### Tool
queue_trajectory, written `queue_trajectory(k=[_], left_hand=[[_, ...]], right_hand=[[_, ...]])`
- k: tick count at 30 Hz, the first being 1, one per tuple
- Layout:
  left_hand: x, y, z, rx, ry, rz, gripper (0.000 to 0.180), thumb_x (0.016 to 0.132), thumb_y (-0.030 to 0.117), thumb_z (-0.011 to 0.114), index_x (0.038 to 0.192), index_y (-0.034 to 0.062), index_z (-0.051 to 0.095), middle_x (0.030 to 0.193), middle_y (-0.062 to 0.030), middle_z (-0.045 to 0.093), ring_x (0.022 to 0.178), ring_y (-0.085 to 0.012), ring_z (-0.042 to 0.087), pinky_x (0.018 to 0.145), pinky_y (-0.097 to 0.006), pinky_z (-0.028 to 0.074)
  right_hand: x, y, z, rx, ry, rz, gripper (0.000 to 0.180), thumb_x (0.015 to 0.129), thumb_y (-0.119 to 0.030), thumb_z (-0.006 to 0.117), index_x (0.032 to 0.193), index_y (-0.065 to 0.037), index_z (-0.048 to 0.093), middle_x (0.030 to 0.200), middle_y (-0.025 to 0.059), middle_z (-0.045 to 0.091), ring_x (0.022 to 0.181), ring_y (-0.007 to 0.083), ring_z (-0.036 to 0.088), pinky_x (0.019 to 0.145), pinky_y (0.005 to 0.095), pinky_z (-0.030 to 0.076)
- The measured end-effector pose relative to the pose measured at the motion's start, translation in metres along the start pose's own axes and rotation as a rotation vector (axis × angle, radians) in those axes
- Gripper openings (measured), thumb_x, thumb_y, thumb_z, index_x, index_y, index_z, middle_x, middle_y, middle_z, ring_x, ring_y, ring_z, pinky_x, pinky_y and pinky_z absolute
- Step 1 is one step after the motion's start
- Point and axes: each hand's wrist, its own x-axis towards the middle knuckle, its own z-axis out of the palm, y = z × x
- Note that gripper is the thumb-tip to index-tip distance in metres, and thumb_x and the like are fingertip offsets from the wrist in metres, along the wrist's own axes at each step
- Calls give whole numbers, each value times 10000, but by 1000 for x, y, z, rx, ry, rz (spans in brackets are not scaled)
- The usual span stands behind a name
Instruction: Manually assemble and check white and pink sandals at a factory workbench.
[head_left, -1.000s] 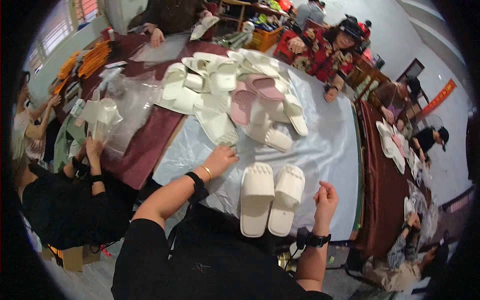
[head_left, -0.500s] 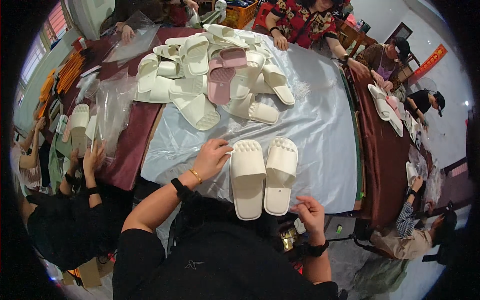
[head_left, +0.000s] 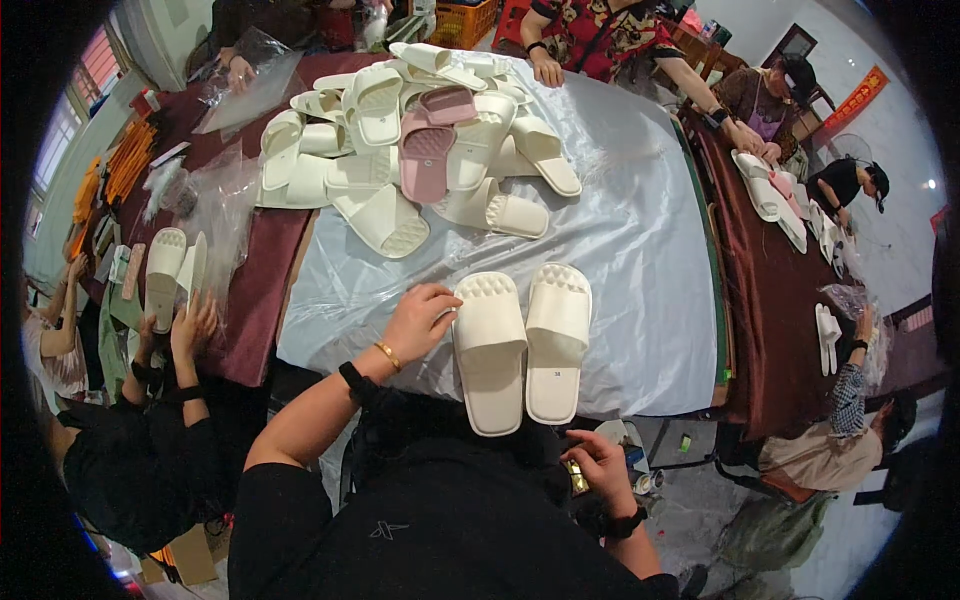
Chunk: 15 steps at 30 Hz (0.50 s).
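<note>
Two cream slippers lie side by side at the near edge of the table, toes pointing away from me. My left hand (head_left: 422,320), fingers loosely bent and apart, touches the outer edge of the left slipper (head_left: 492,388) near its toe. A narrow gap separates it from the right slipper (head_left: 553,392), whose heel reaches the table edge. Off that edge, below the right slipper's heel, my right hand (head_left: 600,465) hangs with thumb and forefinger apart. A gold-coloured object (head_left: 577,477) shows beside its fingers; it seems to lie beyond the hand.
A heap of white slippers (head_left: 380,220) with a pink slipper (head_left: 426,165) on top covers the table's far middle. Pale plastic sheeting (head_left: 630,240) covers the tabletop. Co-workers handle slippers at left and right. Clear bags (head_left: 225,200) and orange straps (head_left: 130,165) lie left.
The right slipper has turned straighter, opening a gap beside the left one. My right hand has moved down and left, away from the table. My left hand stays by the left slipper.
</note>
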Motion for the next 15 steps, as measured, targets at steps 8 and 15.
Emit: queue_trajectory(k=[8,15], left_hand=[[1,1,-6,-34,29,-33,149,787,108,635,924,58,668,938,-112,621,895,-302,578,804,-394,465],[0,0,-9,-49,-43,-88,193,807,120,631,987,59,664,994,-124,611,945,-305,578,830,-381,471]], right_hand=[[-7,-32,-4,66,-27,17,293,854,-11,581,1145,23,588,803,102,696,694,82,605,627,210,453],[-9,-36,2,83,29,-9,268,870,-27,576,1134,16,589,779,85,687,688,93,604,622,208,448]])
